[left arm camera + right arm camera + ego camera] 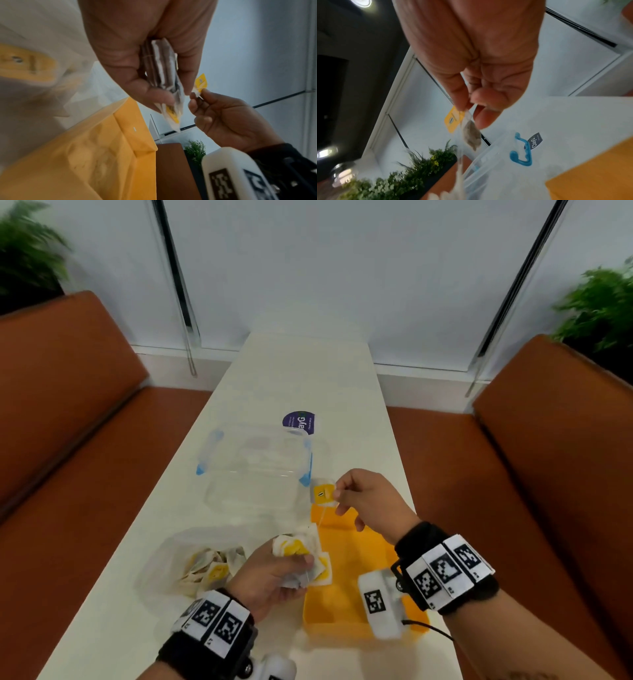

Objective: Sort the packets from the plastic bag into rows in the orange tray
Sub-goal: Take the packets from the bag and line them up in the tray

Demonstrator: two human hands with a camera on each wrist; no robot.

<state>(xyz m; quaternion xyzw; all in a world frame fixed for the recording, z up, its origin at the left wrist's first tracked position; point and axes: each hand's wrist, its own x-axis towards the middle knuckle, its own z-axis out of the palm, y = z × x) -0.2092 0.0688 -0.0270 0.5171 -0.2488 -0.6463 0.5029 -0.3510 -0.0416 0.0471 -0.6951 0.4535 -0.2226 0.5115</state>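
Above the tray's far left corner | my right hand [368,496] pinches one packet [322,492] | left hand [270,575] grips a bunch of packets [303,556] beside the bag [191,559] | I'd free the string, then lay it flat along the tray [342,594] wall.

Both wrists: black straps [419,537] with white blocks carrying black square tags [445,570]. White camera pod [376,602] under right wrist, black cable [430,628] trailing. Bare forearms.

Café-style booth: orange benches [68,392], white table [301,371].
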